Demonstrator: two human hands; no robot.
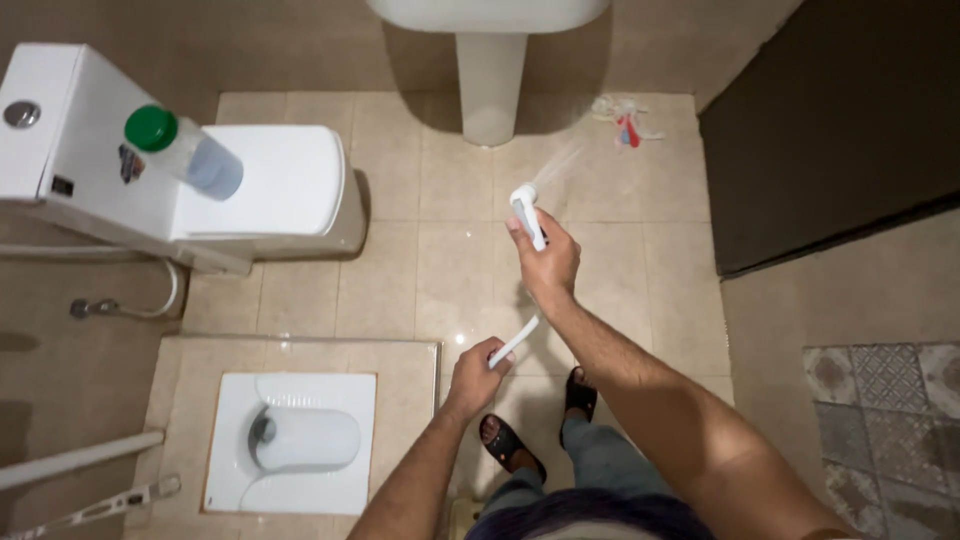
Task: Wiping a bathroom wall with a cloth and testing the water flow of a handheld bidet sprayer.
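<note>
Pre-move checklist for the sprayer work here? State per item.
1. Right hand grips sprayer: ok, fingers wrapped around it.
2. Left hand holds hose below the sprayer: ok.
3. Spray aimed at floor near the basin pedestal: ok, mist heads up-right of the nozzle.
4. Hose free of kinks: cannot tell, only a short length shows.
5. Footing: cannot tell, sandals on glossy tile; wetness unclear.
6. Bottle on the toilet tank out of the spray: ok, well to the left.
</note>
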